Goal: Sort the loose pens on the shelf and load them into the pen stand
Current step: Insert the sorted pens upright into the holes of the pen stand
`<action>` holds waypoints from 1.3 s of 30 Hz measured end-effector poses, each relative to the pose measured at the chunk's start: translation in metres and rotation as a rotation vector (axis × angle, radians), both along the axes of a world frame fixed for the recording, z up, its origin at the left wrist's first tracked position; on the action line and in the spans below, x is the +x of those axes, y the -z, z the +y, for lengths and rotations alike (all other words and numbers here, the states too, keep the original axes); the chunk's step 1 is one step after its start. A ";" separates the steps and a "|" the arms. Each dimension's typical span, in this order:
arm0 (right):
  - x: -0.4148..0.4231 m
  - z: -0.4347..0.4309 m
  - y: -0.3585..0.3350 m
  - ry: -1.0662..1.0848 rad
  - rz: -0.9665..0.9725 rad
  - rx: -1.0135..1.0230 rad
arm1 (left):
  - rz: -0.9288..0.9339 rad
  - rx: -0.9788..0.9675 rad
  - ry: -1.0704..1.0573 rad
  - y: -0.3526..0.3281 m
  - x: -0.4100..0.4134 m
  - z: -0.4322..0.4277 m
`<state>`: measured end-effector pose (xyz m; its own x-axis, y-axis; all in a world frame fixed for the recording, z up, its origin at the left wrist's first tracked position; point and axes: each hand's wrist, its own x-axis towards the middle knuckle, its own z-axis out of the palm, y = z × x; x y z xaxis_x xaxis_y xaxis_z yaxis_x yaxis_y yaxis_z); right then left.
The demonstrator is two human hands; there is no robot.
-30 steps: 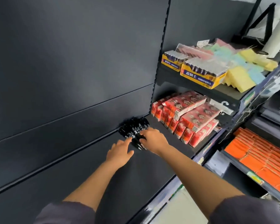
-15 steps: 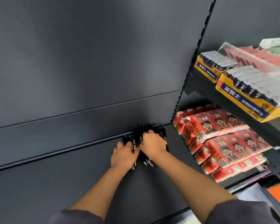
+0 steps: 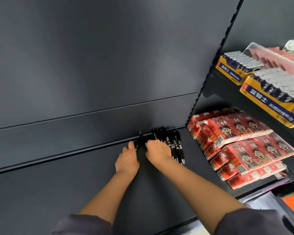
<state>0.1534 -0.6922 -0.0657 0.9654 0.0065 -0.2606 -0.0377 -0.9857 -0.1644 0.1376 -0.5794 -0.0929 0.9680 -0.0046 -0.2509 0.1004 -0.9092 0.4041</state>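
Both hands now deeper in black pens [image 3: 174, 144] pile on shelf [image 3: 75, 192]; left hand [image 3: 127, 160] fingers curled at pile edge, right hand [image 3: 158, 150] fingers buried, grip unclear; one pen [image 3: 142, 138] tilted up; gathering under way.

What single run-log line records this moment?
stage: gathering | both hands: left, right on black pens | place: dark shelf | pen stand: not visible

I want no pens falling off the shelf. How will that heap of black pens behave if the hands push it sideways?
The black pens are slim, round barrels lying loose, so they would probably roll and scatter instead of moving together. Their glossy bodies look slippery, so some may slide from the right hand. The flat shelf shows no visible front lip to stop them.
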 end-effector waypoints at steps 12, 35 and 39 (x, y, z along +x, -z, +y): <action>-0.001 0.029 0.015 -0.006 0.096 -0.153 | 0.186 -0.036 0.008 -0.001 -0.002 0.032; -0.095 0.117 -0.055 -0.015 0.132 0.858 | 0.096 -1.298 -0.460 -0.074 -0.114 0.122; -0.137 0.147 -0.056 -0.185 0.158 0.805 | 0.000 -1.228 -0.565 -0.070 -0.168 0.148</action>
